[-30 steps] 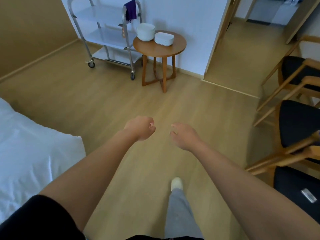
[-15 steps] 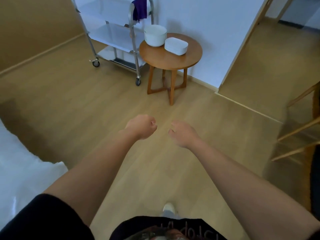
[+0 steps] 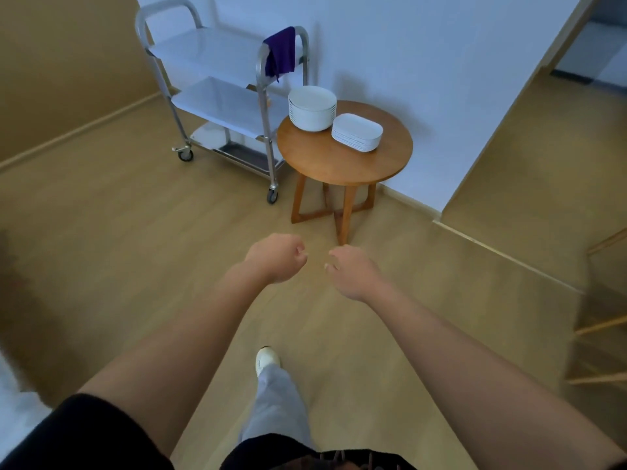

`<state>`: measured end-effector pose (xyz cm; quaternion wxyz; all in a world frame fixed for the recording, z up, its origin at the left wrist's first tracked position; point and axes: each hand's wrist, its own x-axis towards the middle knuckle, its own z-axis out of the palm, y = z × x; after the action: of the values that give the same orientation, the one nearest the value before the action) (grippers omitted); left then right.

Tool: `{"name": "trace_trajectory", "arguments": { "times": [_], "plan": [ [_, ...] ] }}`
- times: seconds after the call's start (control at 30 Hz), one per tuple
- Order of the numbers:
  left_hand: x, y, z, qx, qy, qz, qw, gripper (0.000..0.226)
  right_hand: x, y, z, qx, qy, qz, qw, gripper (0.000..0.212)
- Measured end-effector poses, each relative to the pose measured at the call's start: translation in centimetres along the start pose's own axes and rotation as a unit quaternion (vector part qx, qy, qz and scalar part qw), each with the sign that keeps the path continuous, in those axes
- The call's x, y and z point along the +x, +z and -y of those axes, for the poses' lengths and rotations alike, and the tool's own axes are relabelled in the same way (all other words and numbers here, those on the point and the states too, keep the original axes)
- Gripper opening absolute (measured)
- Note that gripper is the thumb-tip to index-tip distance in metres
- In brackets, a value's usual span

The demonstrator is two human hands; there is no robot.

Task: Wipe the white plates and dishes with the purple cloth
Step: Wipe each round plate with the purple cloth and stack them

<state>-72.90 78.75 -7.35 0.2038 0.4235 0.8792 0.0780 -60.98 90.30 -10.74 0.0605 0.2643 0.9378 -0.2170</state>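
Observation:
A purple cloth [image 3: 280, 54] hangs over the right handle of a steel trolley [image 3: 217, 106]. On a round wooden side table [image 3: 342, 161] stand a stack of round white plates [image 3: 312, 108] and, to its right, a stack of white rectangular dishes [image 3: 357, 132]. My left hand [image 3: 276, 257] is held out over the floor as an empty fist, well short of the table. Beside it, my right hand [image 3: 353, 273] has loosely curled fingers and holds nothing.
The trolley stands left of the table against a white wall. Wooden floor lies between me and the table. A doorway opens at the right [image 3: 543, 137]. Wooden chair legs [image 3: 604, 327] show at the right edge, white bedding [image 3: 13, 412] at the lower left.
I have walked toward the table; table, plates and trolley now look larger and nearer. Bed and chairs slid out toward the edges. Both hands keep the same pose.

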Motion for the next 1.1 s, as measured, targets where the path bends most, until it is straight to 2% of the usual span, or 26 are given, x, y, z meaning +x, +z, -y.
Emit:
{"name": "trace_trajectory", "arguments": {
  "times": [0.27, 0.5, 0.8, 1.0, 1.1],
  "plan": [
    [13.2, -8.2, 7.0, 0.007, 0.030, 0.002, 1.000, 0.029, 15.0, -3.1, 4.9, 0.009, 0.028, 0.005, 1.000, 0.038],
    [20.7, -13.6, 12.0, 0.017, 0.047, -0.001, 0.999, 0.030, 23.7, -5.8, 8.0, 0.026, 0.038, -0.010, 0.999, 0.041],
    [30.4, -16.2, 16.5, 0.000, 0.042, 0.000, 0.999, 0.026, 34.6, -7.3, 8.0, 0.037, 0.049, -0.007, 0.998, 0.038],
    [40.4, -19.8, 19.3, 0.008, 0.034, 0.000, 0.999, 0.029, 46.3, -9.1, 7.6, 0.020, 0.042, 0.035, 0.998, 0.045],
    [45.9, -22.0, 20.0, 0.011, 0.027, 0.006, 1.000, 0.027, 52.2, -11.0, 7.1, 0.014, 0.021, 0.032, 0.999, 0.042]
  ]
}}
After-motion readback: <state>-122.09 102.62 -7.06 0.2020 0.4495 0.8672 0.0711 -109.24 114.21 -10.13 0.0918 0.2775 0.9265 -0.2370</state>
